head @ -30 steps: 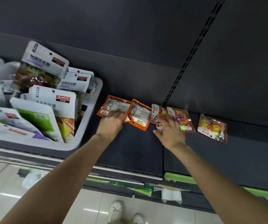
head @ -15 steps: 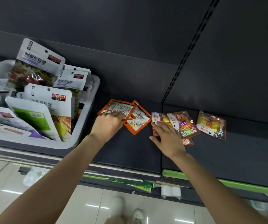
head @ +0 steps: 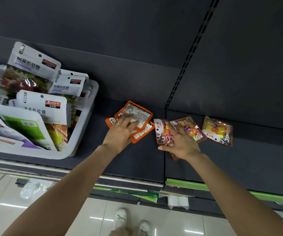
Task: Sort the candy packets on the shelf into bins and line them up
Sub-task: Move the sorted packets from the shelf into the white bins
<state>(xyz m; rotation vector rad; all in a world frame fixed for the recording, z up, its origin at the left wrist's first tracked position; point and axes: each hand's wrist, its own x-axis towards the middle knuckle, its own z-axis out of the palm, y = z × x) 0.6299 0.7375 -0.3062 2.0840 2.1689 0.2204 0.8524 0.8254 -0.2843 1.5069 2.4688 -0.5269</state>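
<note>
We are gathering loose candy packets on the shelf [head: 256,164]. Our left hand [head: 120,133] presses flat on the orange packets [head: 137,114]; our right hand [head: 181,142] lies spread on the colourful packets [head: 164,133]. Next we should probably stack them toward the white bin [head: 84,126] at the left.

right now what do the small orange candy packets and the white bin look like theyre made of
Orange candy packets: thin glossy plastic film, judging by crinkles, glare and the clear window showing the sweets. White bin: smooth moulded plastic, likely rigid, with rounded corners and a soft sheen. Neither can be confirmed by look alone.
</note>
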